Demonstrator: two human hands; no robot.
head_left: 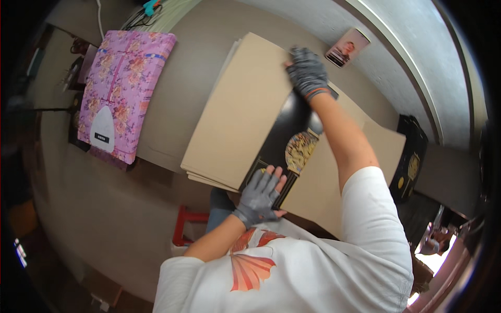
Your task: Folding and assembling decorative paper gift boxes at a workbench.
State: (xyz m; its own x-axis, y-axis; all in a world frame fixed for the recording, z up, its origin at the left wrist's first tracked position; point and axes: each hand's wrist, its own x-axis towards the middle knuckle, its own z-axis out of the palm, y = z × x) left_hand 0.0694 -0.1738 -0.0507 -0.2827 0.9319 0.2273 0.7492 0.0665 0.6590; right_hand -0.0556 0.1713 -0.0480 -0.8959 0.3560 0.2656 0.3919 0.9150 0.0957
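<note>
While a pink floral bundle [128, 78] lies upper left, we rest left hand [259, 197], open, and right hand [307, 72], grip unclear, on glossy black-and-tan cardboard [272, 143].

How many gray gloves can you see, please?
2: one glove on the left hand, at the near end of the black panel; another on the right hand, at the panel's far end. Shadows may hide others.

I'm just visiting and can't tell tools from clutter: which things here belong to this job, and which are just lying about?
Belongs to the job:
- left hand and right hand, both gloved, on the work
- black panel
- tan boards beside it
- perhaps the similar black piece at right

Probably just lying about:
- pink floral package
- phone-like object
- red frame
</note>
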